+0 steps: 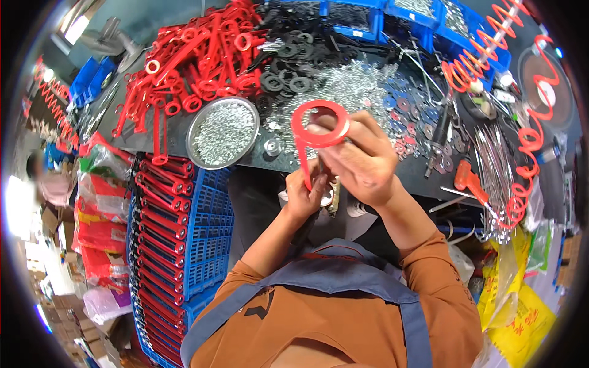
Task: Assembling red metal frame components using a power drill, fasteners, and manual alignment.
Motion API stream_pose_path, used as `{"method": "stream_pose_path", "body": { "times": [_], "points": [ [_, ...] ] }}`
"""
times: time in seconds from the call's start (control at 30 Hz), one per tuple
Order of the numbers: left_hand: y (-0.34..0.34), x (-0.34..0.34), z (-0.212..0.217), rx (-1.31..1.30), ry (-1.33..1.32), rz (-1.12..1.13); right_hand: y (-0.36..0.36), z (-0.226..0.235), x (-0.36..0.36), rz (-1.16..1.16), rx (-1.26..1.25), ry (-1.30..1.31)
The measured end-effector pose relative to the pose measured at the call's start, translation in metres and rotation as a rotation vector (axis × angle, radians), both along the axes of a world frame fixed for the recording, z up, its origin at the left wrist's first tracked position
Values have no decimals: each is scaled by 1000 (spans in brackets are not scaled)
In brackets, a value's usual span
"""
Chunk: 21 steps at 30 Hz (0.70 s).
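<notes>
Right hand (pixel 362 161) is closed around the ring end of a red plastic part (pixel 319 126), its fingers pinched on the ring's right rim, so that the ring is held up above the edge of the dark workbench (pixel 257 156). From the ring a narrow red strip hangs down to the left hand (pixel 305 195), which is curled around the strip's lower end and around a small metal piece; what that piece is cannot be told. Just left of the hands a round metal bowl (pixel 223 132) filled with small silvery fasteners is set on the bench. Beyond the bowl a heap of red ringed parts (pixel 196 58) is piled, and black washers (pixel 288 73) with loose silver hardware are spread behind the hands. Below and to the left of the left hand a blue crate (pixel 208 239) is stacked with rows of red assembled pieces. To the right of the right hand, a red coiled hose (pixel 527 141) is draped over the bench.
</notes>
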<state>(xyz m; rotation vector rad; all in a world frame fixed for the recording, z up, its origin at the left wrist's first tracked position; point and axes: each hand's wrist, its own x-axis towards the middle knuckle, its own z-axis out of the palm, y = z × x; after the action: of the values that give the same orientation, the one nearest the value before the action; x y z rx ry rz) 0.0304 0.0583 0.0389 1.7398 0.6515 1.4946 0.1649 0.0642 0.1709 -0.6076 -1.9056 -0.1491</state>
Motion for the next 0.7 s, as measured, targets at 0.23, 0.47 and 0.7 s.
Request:
{"method": "stream_pose_path", "body": {
  "times": [0.23,0.47,0.7],
  "points": [
    [-5,-8,-24,-245,-262,-104,6,-19,67,-185,132,152],
    [1,7,-12,-178,-108,-52,34,-144,227,-1411,-700,-74],
    [1,9,-18,-186,-260,-11,21,-121,193,-242,-774,1021]
  ]
}}
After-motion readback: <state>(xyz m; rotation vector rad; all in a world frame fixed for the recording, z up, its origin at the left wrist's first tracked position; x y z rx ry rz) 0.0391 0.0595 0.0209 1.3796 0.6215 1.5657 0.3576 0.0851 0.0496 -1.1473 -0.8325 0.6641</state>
